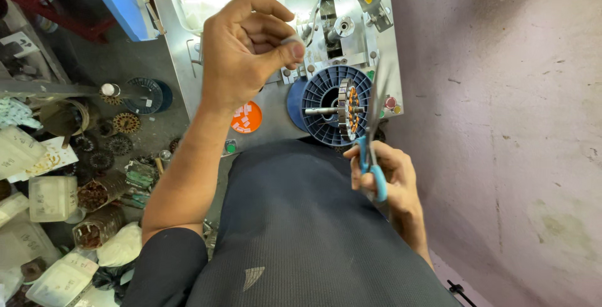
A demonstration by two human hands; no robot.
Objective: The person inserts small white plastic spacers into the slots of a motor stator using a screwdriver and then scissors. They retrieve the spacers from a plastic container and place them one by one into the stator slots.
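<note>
Fingers [282, 47] of your left hand [244, 50] pinch thin, limp wire; right hand [385, 175] grips scissors [371, 150] by rigid handles, blades nearly closed.

The scissors [372, 150] in the right hand [385, 178] have bright steel blades and smooth blue plastic handles. The stator [348, 110] shows glossy copper wire on dull grey metal laminations, backed by a ribbed blue plastic disc [321, 103]. The machine panel [295, 103] is brushed, matt metal. The wall [501, 125] is rough, scuffed plaster; the shirt [301, 232] is ribbed dark cloth.
</note>
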